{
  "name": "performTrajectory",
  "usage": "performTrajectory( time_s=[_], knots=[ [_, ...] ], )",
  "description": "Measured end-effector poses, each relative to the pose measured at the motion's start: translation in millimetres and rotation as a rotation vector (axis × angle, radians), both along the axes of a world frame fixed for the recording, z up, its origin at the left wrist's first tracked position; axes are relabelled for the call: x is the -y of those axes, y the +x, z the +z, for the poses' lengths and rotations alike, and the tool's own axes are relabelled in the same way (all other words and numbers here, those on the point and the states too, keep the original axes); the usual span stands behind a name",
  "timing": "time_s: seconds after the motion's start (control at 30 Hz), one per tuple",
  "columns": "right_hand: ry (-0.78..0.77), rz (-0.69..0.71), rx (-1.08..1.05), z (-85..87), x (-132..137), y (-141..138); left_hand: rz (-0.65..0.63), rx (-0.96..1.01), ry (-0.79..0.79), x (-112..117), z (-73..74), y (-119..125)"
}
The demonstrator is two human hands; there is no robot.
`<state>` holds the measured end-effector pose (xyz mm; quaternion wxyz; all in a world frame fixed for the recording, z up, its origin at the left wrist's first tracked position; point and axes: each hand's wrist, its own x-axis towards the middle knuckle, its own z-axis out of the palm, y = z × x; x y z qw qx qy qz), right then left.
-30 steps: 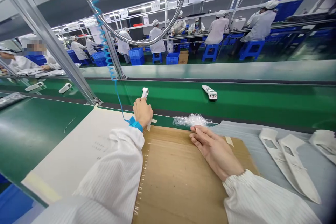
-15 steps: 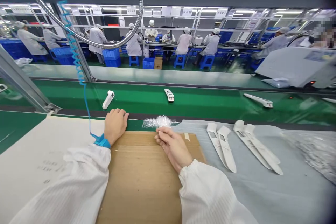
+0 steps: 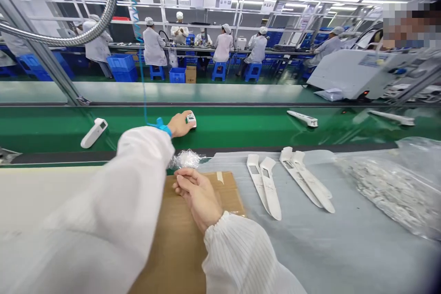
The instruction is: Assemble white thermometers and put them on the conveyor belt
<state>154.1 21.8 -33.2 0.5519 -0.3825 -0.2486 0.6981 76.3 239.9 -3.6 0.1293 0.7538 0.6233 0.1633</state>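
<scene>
My left hand (image 3: 179,124), with a blue band at its wrist, reaches over the green conveyor. Its fingers are closed around the end of a white handheld thermometer (image 3: 191,119) with a small dark display; the hand hides part of it. My right hand (image 3: 200,195) hovers above a brown cardboard sheet (image 3: 179,243), thumb and fingers curled together. Whatever is between them, if anything, is hidden. Just beyond it lies crumpled clear plastic (image 3: 188,158). Several white housing shells (image 3: 264,186) with window cut-outs lie in pairs to the right.
More white thermometers (image 3: 94,133) lie spaced along the green belt (image 3: 234,131). A clear bag of small white parts (image 3: 389,193) rests on the grey sheet (image 3: 310,252) at right. A coiled blue cord (image 3: 144,78) hangs to my left wrist. Co-workers sit across the aisle.
My left hand has moved from the cardboard's far edge forward onto the belt and taken hold of a thermometer. My right hand keeps its curled pose. The view has shifted to the right.
</scene>
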Motion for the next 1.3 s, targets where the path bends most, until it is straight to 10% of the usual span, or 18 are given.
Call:
performTrajectory(
  time_s=[0.13, 0.23, 0.47, 0.77, 1.0, 1.3],
  knots=[
    [0.004, -0.045, 0.039, -1.9, -0.7, -1.6, 0.102, 0.082, 0.052, 14.5, -22.9, 69.1],
    [0.028, -0.078, 0.065, -4.9, -2.3, -2.7, 0.126, 0.117, 0.105, 22.5, -31.0, 71.6],
    [0.027, -0.027, 0.044, -5.9, -6.2, -1.5, 0.090, 0.315, 0.144, 46.1, -4.8, -3.8],
    [0.251, -0.254, 0.313, 7.5, -7.5, 12.5, -0.076, 1.024, -0.005, 184.5, 72.6, -81.8],
    [0.441, 0.166, 0.646, 3.8, 10.8, 1.8, -0.096, 0.884, -0.315, 228.0, 5.7, -65.8],
    [0.712, -0.189, 1.240, 14.1, 8.4, 17.5, -0.211, 0.661, -0.335, 229.4, 3.4, -77.1]
  ],
)
